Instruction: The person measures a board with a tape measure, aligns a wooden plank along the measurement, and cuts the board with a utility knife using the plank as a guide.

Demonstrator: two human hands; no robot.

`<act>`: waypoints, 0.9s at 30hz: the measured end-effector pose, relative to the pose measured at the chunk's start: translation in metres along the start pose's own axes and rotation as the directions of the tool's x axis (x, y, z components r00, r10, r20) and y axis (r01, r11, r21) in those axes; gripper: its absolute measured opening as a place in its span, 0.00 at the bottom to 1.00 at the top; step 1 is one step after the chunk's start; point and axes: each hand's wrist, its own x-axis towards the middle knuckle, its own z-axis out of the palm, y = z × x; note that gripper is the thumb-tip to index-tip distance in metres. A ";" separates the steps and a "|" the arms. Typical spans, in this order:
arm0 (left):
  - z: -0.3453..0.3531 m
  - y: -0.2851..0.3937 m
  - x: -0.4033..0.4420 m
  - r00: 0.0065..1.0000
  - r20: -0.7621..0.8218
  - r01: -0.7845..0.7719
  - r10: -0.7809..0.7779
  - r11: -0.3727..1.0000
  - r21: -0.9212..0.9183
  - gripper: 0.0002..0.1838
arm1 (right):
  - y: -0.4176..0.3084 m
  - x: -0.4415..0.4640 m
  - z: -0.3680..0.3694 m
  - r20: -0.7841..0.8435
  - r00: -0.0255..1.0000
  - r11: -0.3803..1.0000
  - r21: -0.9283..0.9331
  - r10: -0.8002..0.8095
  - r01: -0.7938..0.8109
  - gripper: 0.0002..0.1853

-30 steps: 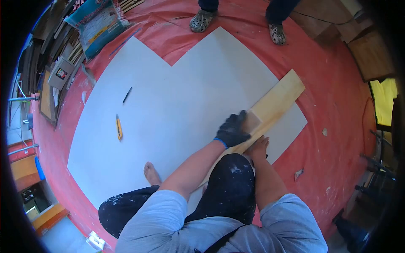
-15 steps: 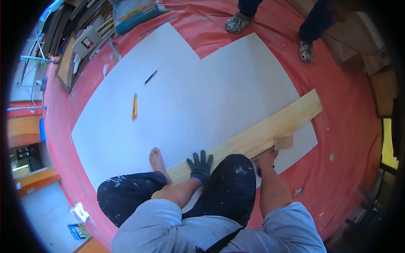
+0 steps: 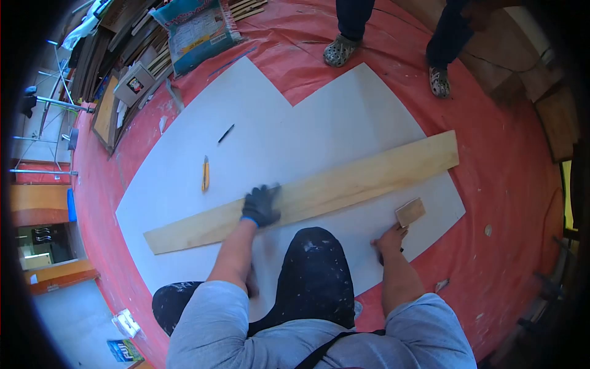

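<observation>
A long pale wooden plank (image 3: 344,183) lies at a slant across the white sheet (image 3: 307,141). My left hand (image 3: 262,206), in a dark glove, rests on top of the plank left of its middle, fingers apart and slightly blurred. Nearer the sheet's right corner, my bare right hand (image 3: 391,240) grips a small wooden block (image 3: 410,212) by its lower edge. A yellow cutter (image 3: 205,174) and a thin black pen-like tool (image 3: 226,133) lie on the sheet beyond my left hand.
Red covering (image 3: 504,184) surrounds the sheet. Another person's shoes (image 3: 340,50) stand beyond its far edge. A teal bag (image 3: 193,37), stacked wood strips (image 3: 98,55) and a framed piece (image 3: 106,114) are at the far left. My bent knee (image 3: 315,252) is close to the plank.
The plank has turned flatter across the sheet and lies beyond my knee. My left hand left the block, touched the plank's near part, then moved forward with it. The block is now in my right hand.
</observation>
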 end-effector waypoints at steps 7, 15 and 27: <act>-0.027 -0.027 0.012 0.997 0.068 -0.039 0.034 0.996 0.080 0.76 | -0.005 -0.002 -0.002 -0.004 0.998 0.997 0.031 0.065 -0.065 0.81; -0.015 0.057 0.027 0.969 0.066 -0.243 0.237 0.965 0.098 0.74 | 0.001 0.008 0.014 -0.031 0.996 0.985 0.154 0.086 -0.081 0.81; -0.019 0.018 0.046 0.999 0.031 -0.044 0.044 0.999 -0.002 0.74 | -0.004 0.004 0.002 0.003 0.996 0.994 0.062 0.085 -0.085 0.82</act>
